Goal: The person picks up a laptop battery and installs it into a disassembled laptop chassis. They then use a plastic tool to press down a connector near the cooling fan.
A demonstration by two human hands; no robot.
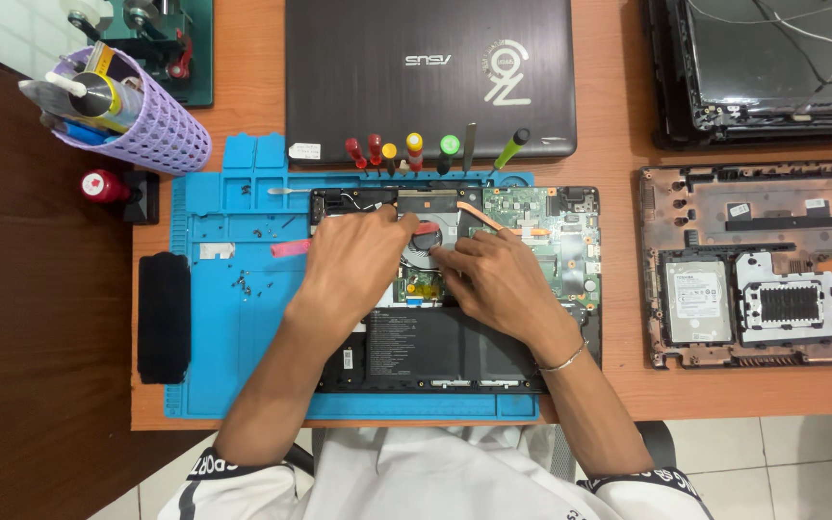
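Your left hand (353, 255) and right hand (498, 279) met at mid-frame, fingertips pinching at the red-labelled cooling fan (423, 243) inside the opened laptop (570, 289). Whether either hand held a tool, I couldn't tell. A slip there risked tearing the fan's thin cable or scraping the green board (532, 217) beside it.

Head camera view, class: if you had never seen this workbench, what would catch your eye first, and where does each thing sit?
First, the opened laptop on the bright blue mat at centre, with the left hand and right hand meeting over its round cooling fan. Next, the row of coloured screwdrivers standing along the mat's far edge. At far left, a lilac mesh basket of tools tilts.
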